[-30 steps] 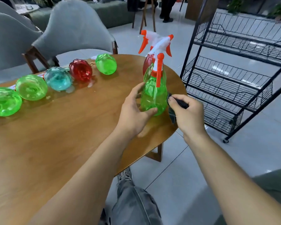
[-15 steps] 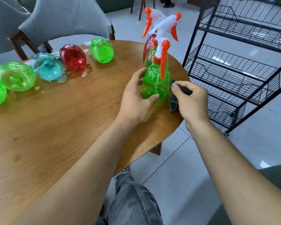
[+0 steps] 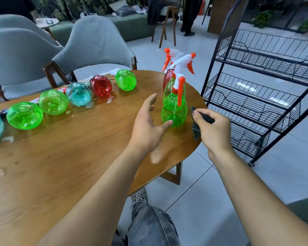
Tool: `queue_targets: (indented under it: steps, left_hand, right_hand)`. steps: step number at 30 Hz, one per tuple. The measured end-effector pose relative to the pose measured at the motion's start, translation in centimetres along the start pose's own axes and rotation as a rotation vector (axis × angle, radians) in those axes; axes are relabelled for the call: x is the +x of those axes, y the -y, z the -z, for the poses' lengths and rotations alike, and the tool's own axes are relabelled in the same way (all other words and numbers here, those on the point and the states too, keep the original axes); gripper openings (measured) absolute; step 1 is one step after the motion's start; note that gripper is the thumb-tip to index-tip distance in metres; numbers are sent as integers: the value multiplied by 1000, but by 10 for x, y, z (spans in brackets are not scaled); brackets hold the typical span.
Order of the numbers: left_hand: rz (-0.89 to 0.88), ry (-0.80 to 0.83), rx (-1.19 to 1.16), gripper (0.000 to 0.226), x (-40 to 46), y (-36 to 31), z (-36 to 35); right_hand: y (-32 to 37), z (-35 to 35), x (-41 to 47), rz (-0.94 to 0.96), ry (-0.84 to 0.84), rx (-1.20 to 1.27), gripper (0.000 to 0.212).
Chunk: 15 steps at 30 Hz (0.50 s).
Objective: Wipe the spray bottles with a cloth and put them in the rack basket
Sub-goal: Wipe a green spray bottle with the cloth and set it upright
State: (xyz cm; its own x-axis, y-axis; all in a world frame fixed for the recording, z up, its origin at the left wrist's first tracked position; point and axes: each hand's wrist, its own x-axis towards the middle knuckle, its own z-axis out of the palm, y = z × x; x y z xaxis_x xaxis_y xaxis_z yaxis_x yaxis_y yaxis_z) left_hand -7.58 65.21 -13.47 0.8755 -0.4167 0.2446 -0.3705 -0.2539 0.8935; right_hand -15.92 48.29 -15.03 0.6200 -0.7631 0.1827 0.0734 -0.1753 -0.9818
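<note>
Wooden oval table [image 3: 60,166] under my arms, wet in patches. My left hand [image 3: 146,128] is spread, fingers apart, thumb touching an upright green spray bottle [image 3: 173,110] at one o'clock. My right hand [image 3: 212,132] pinches a dark cloth [image 3: 196,128] just beside it. A careless nudge could topple the bottle. Black wire rack [image 3: 256,103] waits at three o'clock, on grey tiles.

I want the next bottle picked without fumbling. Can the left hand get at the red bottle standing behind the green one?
Probably yes. The left hand is open beside the green bottle; the upright red bottle stands just behind it, its left side unblocked.
</note>
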Motion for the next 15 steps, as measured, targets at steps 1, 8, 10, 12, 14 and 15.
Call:
queue_targets:
  steps: [1,8,10,12,14,15]
  left_hand:
    - [-6,-10,9,95,-5,-6,6]
    - [-64,-115,74,90,-54,-56,70]
    - [-75,-168,91,89,-69,-64,96]
    - [-79,-229,113,89,-84,-66,125]
    - [-63,-289,138,89,-100,-64,156]
    - [-53,-318,148,88,-108,-61,171]
  right_hand:
    - [9,0,-6,12,15,17,12]
    - [75,-21,-54,105,157,88,5]
    - [96,-38,-71,145,214,105,13]
    - [114,-58,-90,174,294,120,13]
    - [127,-82,-107,195,362,137,9]
    - [133,-95,-116,205,391,148,10]
